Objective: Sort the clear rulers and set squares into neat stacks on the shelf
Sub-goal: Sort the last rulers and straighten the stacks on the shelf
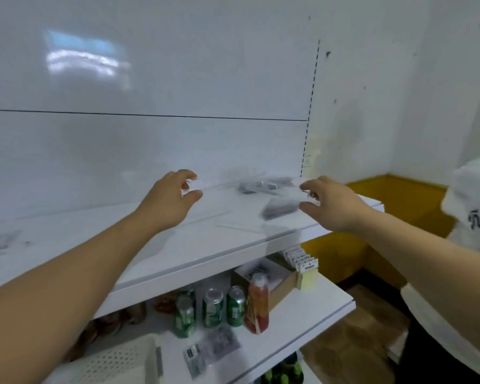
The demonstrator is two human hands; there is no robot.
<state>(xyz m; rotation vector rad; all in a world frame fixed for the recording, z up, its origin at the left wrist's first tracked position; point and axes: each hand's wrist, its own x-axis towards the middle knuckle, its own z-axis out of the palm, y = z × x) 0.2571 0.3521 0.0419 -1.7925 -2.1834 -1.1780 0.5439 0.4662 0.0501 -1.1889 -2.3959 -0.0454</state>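
Note:
Motion blur softens the whole view. A clear ruler bundle [257, 185] with dark markings spans the back of the white top shelf [194, 256]. My left hand [172, 200] pinches its left end between thumb and curled fingers. My right hand [330, 203] grips its right end the same way. A clear set square [280, 208] with grey print lies flat just in front, near my right thumb. Another clear ruler [236, 227] lies flat by the shelf's front edge. A faint clear pile [0, 242] sits at the far left.
The shelf backs onto a glossy white panel [150, 148]. On the lower shelf [302, 322] stand green cans [212, 307], a red bottle [257, 303], a cardboard box [277, 281] and a white perforated basket [117, 361]. A person in a white shirt [477, 212] stands at the right.

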